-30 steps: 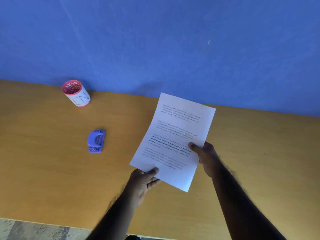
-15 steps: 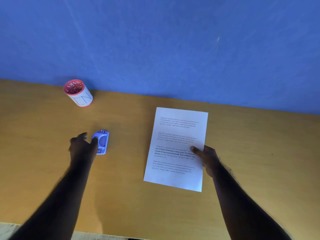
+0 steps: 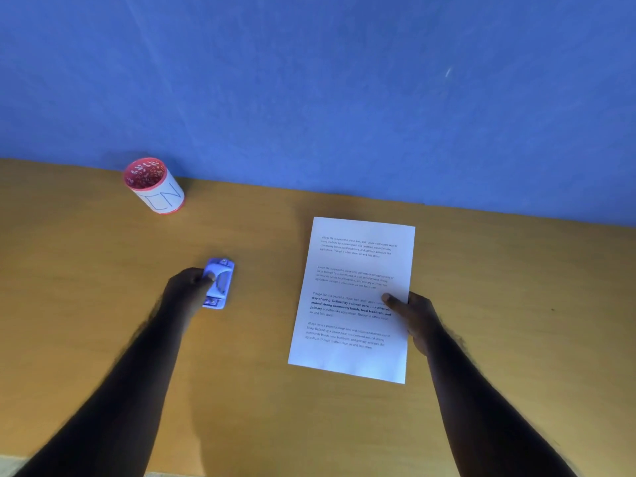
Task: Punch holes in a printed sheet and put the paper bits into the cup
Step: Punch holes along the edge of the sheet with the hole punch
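A white printed sheet (image 3: 354, 270) lies flat on the wooden table (image 3: 86, 270), right of centre. My right hand (image 3: 414, 316) grips its right edge, thumb on top of the text. A small blue hole punch (image 3: 220, 282) sits on the table left of the sheet. My left hand (image 3: 187, 287) is closed around its left side, thumb on its top. A white cup (image 3: 156, 185) with a red rim and a red patterned inside stands at the back left near the wall.
A blue wall (image 3: 344, 98) rises right behind the table's far edge. The table's near edge shows at the bottom left, with pale floor (image 3: 10, 466) beyond it.
The sheet went from held up in both hands to flat on the table. My left hand let go of it, moved left and closed on the hole punch.
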